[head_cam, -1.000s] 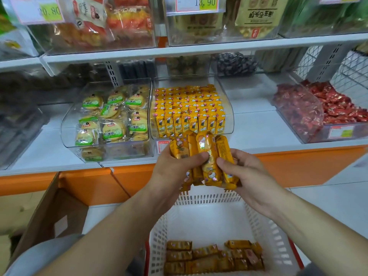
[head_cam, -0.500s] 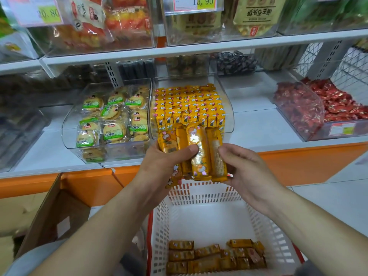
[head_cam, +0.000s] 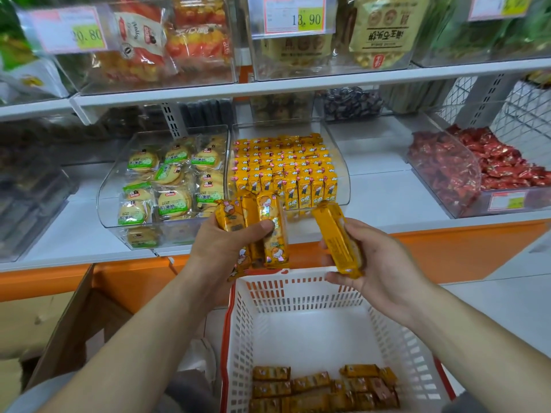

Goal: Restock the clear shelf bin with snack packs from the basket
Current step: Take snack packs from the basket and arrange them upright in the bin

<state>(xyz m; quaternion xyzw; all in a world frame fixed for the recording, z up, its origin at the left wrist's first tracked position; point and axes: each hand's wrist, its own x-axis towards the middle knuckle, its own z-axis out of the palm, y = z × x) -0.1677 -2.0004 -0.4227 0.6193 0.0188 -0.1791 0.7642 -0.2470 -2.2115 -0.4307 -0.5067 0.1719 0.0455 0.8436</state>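
Observation:
My left hand grips a bunch of yellow snack packs, held upright just in front of the clear shelf bin. That bin is filled with rows of the same yellow packs. My right hand holds a single yellow pack, tilted, apart from the bunch and above the white basket. Several more yellow packs lie at the bottom of the basket near me.
A clear bin of round green-labelled biscuits stands left of the yellow bin. A bin of red sweets sits at the right. An upper shelf with price tags overhangs. A brown cardboard box stands lower left.
My right hand has pulled one yellow pack away from the bunch and moved right with it. The left hand keeps the rest, lifted slightly closer to the bin.

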